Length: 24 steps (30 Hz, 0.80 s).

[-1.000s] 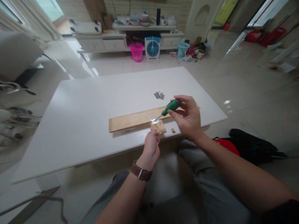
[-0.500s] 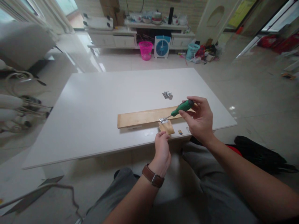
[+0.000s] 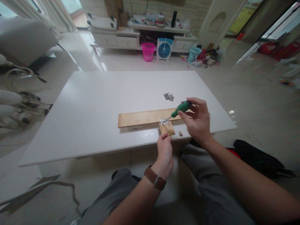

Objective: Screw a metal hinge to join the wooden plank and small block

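Note:
My right hand is closed on the green handle of a screwdriver. Its tip meets a metal hinge, which lies across the joint between a long wooden board and a small wooden block. With thumb and fingers pinched, my left hand grips the near edge of that block. Behind the board rests a little pile of metal hinges. A small colourful sticker or scrap lies to the right of the block.
All this is on a white table. Across the floor are a pink basket, a blue fan, a turquoise basket and a white cabinet. A black bag lies to the right of my legs.
The camera view has shifted slightly. My right hand has turned a little around the screwdriver handle; the tip stays at the hinge. My left hand keeps its grip on the block.

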Tool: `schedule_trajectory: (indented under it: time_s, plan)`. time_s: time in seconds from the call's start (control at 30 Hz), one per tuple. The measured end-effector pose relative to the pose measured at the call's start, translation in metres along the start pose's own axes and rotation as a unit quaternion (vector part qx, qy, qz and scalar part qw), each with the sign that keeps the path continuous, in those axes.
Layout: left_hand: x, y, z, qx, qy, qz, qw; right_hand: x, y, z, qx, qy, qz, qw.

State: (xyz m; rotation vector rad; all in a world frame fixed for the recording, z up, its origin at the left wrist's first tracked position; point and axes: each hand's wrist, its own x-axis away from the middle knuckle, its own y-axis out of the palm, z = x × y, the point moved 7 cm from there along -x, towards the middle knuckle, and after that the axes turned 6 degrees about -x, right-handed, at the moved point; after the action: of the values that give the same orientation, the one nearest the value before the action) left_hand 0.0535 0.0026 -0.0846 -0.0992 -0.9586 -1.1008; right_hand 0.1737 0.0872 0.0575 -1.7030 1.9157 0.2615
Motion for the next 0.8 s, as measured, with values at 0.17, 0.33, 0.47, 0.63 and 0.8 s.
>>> schedule_trajectory:
  time_s: [0.17, 0.33, 0.47, 0.63, 0.8]
  plan:
    - [0.007, 0.003, 0.003, -0.002, -0.016, -0.007, 1.0, -0.005, 0.01, 0.0, 0.01, -0.049, -0.003, 0.999]
    - [0.015, 0.006, 0.004, 0.007, -0.028, -0.012, 1.0, -0.009, 0.022, 0.0, 0.045, -0.086, -0.018, 0.995]
    - [0.019, 0.007, 0.005, 0.028, -0.038, -0.005, 0.999, -0.014, 0.031, 0.001, 0.047, -0.099, -0.017, 0.994]
    - [0.023, 0.007, 0.004, 0.077, -0.04, -0.004, 0.996, -0.017, 0.042, 0.002, 0.069, -0.097, -0.026, 0.993]
    - [0.025, 0.007, 0.002, 0.101, -0.036, -0.007, 0.994, -0.014, 0.045, -0.004, 0.061, -0.115, -0.039, 0.991]
